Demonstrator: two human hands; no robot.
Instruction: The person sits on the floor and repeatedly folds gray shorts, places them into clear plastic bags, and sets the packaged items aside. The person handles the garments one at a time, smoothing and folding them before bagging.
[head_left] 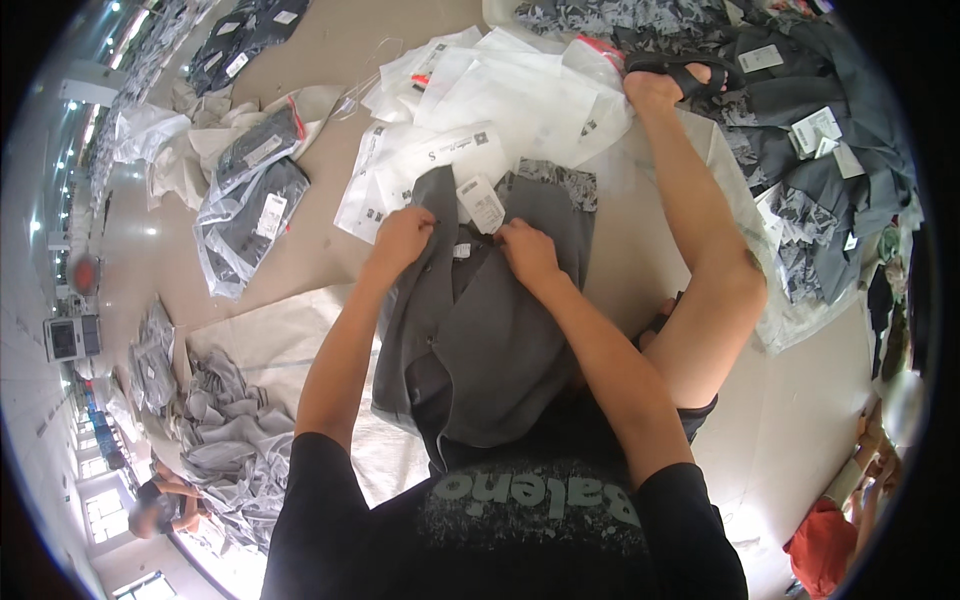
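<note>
Closest to my camera is a black T-shirt (430, 570), cut off by the lower edge, well on the near side of both hands. Far off to the right hand's side I have a dark garment pile (800, 100), which the fisheye rim crops; I can't separate its layers. The grey garment (505, 340) lies under and between the hands, spreading back toward the shirt; its folds hide much of its inside from me.

Just beyond the hands, white plastic bags (520, 95) overlap in a heap, and I can't tell whether any holds something. Past the left hand, clear bags (216, 265) contain folded dark clothing (262, 190).

I see the left hand (405, 235) curled, thumb and fingers pinching one front edge of the grey garment. The right hand (528, 250) pinches its collar, though I can't make out every fingertip. Between them sits a white tag (482, 203), and slightly nearer me, a tiny neck label (461, 251).
</note>
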